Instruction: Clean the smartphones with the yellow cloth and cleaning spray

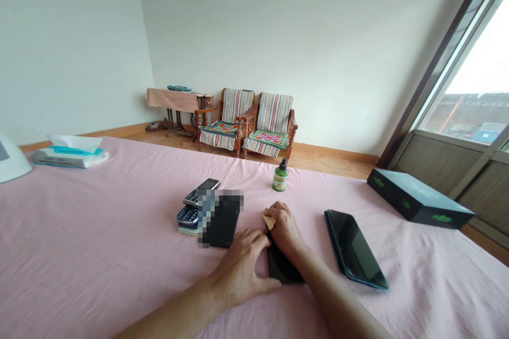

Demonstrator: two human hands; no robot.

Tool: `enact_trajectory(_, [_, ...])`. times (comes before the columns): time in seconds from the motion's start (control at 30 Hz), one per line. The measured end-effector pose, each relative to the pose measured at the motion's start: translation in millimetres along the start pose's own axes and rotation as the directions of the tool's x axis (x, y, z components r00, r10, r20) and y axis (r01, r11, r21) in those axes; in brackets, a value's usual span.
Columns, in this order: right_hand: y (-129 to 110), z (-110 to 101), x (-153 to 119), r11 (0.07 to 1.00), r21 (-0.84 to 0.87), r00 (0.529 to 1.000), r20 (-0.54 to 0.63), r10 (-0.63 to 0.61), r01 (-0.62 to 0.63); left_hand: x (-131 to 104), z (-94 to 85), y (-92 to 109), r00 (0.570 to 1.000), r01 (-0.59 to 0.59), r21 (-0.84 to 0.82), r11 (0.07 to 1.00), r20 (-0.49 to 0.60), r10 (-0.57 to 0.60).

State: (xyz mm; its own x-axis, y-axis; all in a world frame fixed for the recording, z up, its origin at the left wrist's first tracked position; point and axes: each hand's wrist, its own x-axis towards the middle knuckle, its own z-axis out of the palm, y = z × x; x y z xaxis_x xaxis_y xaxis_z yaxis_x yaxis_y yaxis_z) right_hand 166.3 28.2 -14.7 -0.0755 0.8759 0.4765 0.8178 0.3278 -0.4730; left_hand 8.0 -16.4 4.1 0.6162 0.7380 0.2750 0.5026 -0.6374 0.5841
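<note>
A dark smartphone (281, 265) lies on the pink cloth in front of me, partly covered by my hands. My left hand (244, 259) grips it along its left side, thumb at the near edge and fingers at the far end. Pressed onto the phone's far part is my right hand (283, 225), closed around a small pale-yellow cloth (269, 218). To the left lies a black flat device or case (226, 222), partly pixelated. A larger black phone or tablet (357, 249) rests to the right. Beyond my hands stands a green spray bottle (280, 177) with a black top.
Two keypad phones (201, 192) sit stacked at the left beside the black case. A tissue pack (71, 156) lies far left on the pink cloth (99, 233), near a white object (11, 161). A black box (419, 198) occupies the right edge. Two wooden armchairs (268, 116) stand beyond.
</note>
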Motion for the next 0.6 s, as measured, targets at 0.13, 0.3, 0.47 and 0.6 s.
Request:
enact_trajectory(0.13, [-8.5,-13.4,-22.4,0.998,0.052,0.998,0.034,-0.049,0.047,-1.2,4.5,-1.1,0.997,0.047,-0.001,0.999,-0.059,-0.047])
enact_trajectory(0.3, [-16.3,-26.6,-49.0,0.979,0.183,0.992,0.076,-0.100,0.085,-1.8,7.2,-1.3,0.990,0.106,0.029,0.994,-0.093,-0.103])
enact_trajectory(0.47, [-23.1,-35.3,-66.0,0.971,0.221,0.985,0.119,-0.123,0.094,-1.0,3.6,-7.8,0.999,0.032,0.036,0.999,-0.028,-0.031])
enact_trajectory(0.6, [-27.9,-40.8,-74.1,0.959,0.250,0.978,0.123,-0.166,0.131,-1.2,2.7,-13.3,0.999,-0.031,0.063,0.998,0.038,0.029])
